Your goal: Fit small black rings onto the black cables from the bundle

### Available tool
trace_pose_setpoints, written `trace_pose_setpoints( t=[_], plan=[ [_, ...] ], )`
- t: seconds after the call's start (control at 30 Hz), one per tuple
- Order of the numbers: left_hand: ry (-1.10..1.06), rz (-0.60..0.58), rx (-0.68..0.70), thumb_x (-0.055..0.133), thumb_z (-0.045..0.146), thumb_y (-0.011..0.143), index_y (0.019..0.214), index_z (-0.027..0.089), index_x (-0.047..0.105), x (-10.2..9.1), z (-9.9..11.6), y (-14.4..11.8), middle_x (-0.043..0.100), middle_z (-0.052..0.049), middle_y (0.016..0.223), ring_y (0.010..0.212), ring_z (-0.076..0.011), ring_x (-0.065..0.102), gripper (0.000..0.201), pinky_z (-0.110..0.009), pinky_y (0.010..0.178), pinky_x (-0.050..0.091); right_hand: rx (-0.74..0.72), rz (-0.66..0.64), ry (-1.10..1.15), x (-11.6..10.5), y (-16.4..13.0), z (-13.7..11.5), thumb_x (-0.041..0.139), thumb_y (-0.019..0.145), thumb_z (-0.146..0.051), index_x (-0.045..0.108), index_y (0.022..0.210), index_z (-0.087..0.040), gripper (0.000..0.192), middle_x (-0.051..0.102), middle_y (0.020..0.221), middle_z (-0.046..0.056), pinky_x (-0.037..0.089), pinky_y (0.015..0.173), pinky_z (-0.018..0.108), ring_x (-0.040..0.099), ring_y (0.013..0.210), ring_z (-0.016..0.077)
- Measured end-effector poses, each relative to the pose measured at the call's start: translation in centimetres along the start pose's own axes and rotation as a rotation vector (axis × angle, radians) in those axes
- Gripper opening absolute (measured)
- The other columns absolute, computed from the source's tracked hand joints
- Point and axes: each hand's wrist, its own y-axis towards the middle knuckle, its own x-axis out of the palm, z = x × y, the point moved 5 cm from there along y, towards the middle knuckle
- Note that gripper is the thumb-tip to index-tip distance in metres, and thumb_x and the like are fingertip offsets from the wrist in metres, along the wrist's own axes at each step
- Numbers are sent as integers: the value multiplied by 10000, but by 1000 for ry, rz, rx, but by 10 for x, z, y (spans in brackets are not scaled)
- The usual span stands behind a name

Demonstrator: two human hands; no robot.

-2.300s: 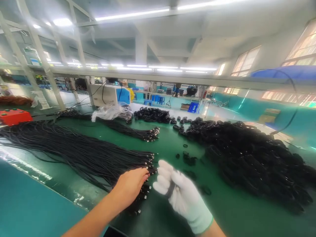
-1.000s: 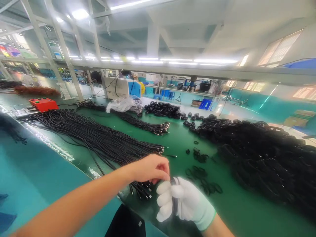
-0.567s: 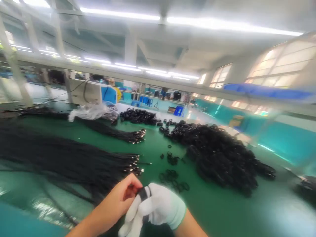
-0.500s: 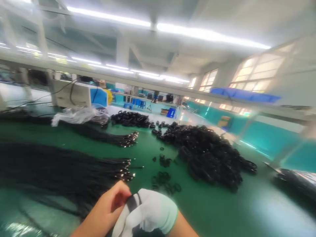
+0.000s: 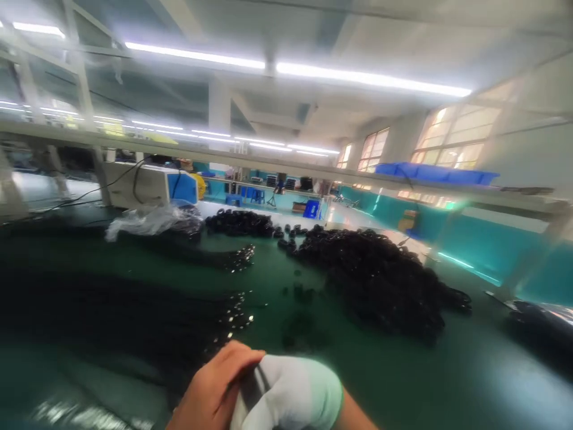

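Note:
My bare left hand [image 5: 215, 391] and my white-gloved right hand [image 5: 295, 397] are pressed together at the bottom edge of the head view. Between them runs a dark bundle of cable [image 5: 251, 387], gripped by both hands. Just beyond the left hand lies a spread of black cables with metal tips [image 5: 134, 322] on the green table [image 5: 403, 382]. The picture is blurred and the fingers' lower parts are cut off.
A big heap of coiled black cables [image 5: 380, 280] lies at centre right. Loose black rings [image 5: 299, 328] lie ahead of the hands. Further back are a second cable bunch [image 5: 215, 258], a clear plastic bag [image 5: 143, 221], a white and blue machine [image 5: 152, 185] and a blue bin [image 5: 434, 173] on the overhead shelf.
My hands have closed together on the cable bundle and sunk toward the bottom edge. The view has swung to the right and become blurrier.

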Motion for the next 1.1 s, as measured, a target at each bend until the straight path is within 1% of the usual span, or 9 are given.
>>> trace_pose_setpoints(
  t=[0.1,0.2,0.3,0.43,0.57,0.67,0.83,0.93,1.1],
  plan=[
    [-5,-174,91,407,187,901,1000,216,645,-1,14,8,643,-49,880,799,-146,608,259,-224,735,490,-52,6,134,9,5,0,724,659,-325,680,703,-55,277,636,560,32,459,536,221,568,486,120],
    [2,-136,142,421,131,889,967,175,645,-6,17,10,640,-60,863,795,-136,596,241,-220,732,479,-117,56,159,20,4,-10,630,738,-314,693,733,-44,277,673,614,87,474,604,262,611,544,156],
    [1,-129,165,426,103,878,941,151,645,-5,19,8,633,-62,853,788,-129,585,233,-214,726,472,-131,132,119,30,-5,-19,449,873,-463,686,839,-31,494,680,663,135,490,684,340,627,572,179],
    [-11,-118,154,423,99,883,928,143,639,-10,24,9,624,-57,851,791,-124,577,225,-212,731,468,-16,447,-49,19,-29,-28,337,867,-624,673,917,-55,663,677,703,143,494,687,366,637,655,217],
    [14,-117,81,429,79,876,941,158,647,-17,22,16,625,-48,878,813,-127,581,241,-219,754,467,15,745,-258,-1,-50,-45,494,795,-611,600,1144,-164,577,642,1057,147,493,726,391,612,910,285],
    [32,-165,44,424,44,856,961,178,655,-15,19,21,625,-38,908,838,-130,580,287,-222,767,461,-14,676,-369,-2,-40,-49,692,698,-453,534,1226,-224,597,568,1189,107,459,835,408,538,1045,298],
    [33,-179,-30,407,61,868,965,204,660,-14,14,24,620,-14,900,826,-116,579,306,-208,756,453,26,517,-371,-3,-11,-36,780,597,-217,591,1081,-202,520,624,961,30,494,750,344,580,902,234],
    [69,-165,-95,402,51,854,959,237,664,-16,10,27,620,5,912,853,-112,577,339,-208,786,442,21,529,-214,-13,-3,-24,768,587,-153,608,989,-169,433,617,842,15,519,701,333,606,806,206],
    [163,-112,-352,500,130,793,1001,262,614,-18,-4,35,633,32,848,778,-125,586,272,-218,707,452,-101,328,169,-31,4,-3,680,722,-260,576,1097,-111,416,629,913,117,552,666,407,636,838,244]
  ],
)
